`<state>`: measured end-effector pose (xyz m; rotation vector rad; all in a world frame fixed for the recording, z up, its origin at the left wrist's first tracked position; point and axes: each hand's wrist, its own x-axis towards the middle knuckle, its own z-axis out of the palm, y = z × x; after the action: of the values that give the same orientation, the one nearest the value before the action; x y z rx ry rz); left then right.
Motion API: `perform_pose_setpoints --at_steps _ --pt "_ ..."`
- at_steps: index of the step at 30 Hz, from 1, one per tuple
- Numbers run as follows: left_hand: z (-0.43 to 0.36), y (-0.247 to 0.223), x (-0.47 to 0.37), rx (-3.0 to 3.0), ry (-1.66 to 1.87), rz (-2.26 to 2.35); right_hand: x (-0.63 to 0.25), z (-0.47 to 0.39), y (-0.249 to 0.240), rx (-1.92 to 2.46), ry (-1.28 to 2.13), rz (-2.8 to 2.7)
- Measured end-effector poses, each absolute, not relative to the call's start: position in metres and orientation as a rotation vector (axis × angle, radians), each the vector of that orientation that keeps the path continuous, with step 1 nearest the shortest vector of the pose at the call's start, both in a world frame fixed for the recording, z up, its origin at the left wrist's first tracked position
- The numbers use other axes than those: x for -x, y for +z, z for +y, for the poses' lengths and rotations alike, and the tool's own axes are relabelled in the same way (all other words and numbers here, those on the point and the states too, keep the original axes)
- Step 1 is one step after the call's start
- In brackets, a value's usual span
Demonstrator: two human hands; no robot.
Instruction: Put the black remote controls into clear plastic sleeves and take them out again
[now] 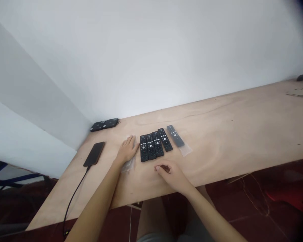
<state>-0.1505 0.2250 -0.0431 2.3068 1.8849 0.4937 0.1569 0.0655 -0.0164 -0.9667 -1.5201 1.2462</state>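
My left hand (pixel 127 150) lies flat with its fingers stretched out, pressing on clear plastic bags (pixel 128 166) on the table. Just to its right, several black remote controls (pixel 150 147) stand side by side in a row, the rightmost of them tilted. Apart from the row, another remote control (pixel 175 135) lies in a clear plastic sleeve (pixel 187 150). My right hand (pixel 170 173) rests below the row, its fingers curled in toward the thumb. Nothing shows inside that curl.
A phone (pixel 94 154) with a black cable (pixel 75 195) lies on the left of the wooden table (pixel 229 134). Two black boxes (pixel 104 124) sit in the back left corner by the white wall (pixel 166 60). A torn flat piece (pixel 301 92) lies far right.
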Motion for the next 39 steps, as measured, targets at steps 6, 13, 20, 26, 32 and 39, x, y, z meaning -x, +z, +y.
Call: perform_pose_setpoints --at_steps 6,13,20,26,32,39 --pt "0.218 -0.016 0.149 -2.367 0.697 1.839 -0.158 0.065 -0.016 0.967 1.208 -1.528" --pt "0.111 0.010 0.106 -2.466 1.077 1.713 -0.179 0.064 -0.017 0.953 1.084 -1.688" --pt "0.040 -0.009 0.049 -2.607 0.937 1.504 -0.238 0.110 -0.024 1.443 0.309 -1.975" --pt "0.057 -0.022 0.033 -2.557 0.722 1.733 -0.256 0.122 -0.034 1.650 0.108 -2.171" --pt "0.066 -0.028 0.029 -2.473 0.671 1.746 -0.250 0.113 -0.035 1.439 0.044 -2.350" --pt "0.074 -0.025 0.032 -2.487 0.652 1.658 -0.255 0.112 -0.035 1.332 0.071 -2.398"
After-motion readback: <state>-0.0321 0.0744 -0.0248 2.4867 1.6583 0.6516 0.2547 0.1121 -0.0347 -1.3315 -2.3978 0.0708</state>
